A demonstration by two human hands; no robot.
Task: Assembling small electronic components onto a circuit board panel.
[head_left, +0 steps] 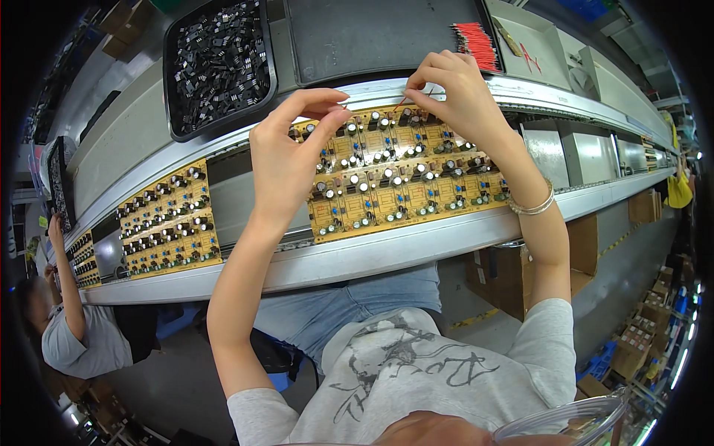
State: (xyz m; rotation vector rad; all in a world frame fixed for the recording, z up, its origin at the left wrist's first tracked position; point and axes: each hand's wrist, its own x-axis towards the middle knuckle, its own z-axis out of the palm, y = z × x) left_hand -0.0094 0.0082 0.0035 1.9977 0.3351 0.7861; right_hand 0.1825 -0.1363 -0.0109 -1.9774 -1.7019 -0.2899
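Observation:
My left hand (290, 149) is above the left part of a yellow circuit board panel (394, 182), thumb and index finger pinched with a bit of red wire (344, 108) showing between their tips. Over the panel's far edge, my right hand (461, 93) pinches a thin red wire (401, 102), its end pointing down and left. Rows of capacitors and small blue parts stand on the panel, which lies between the metal rails of a conveyor. My left hand hides the panel's upper left corner. Beyond my right hand lies a bundle of red wires (476, 46).
A black bin (175, 89) of black pronged parts stands at the far left, beside a black tray (364, 37). Another board panel (167, 219) sits left along the metal rail (387, 251). A co-worker (89, 327) works at far left. A cardboard box (491, 282) stands below, right.

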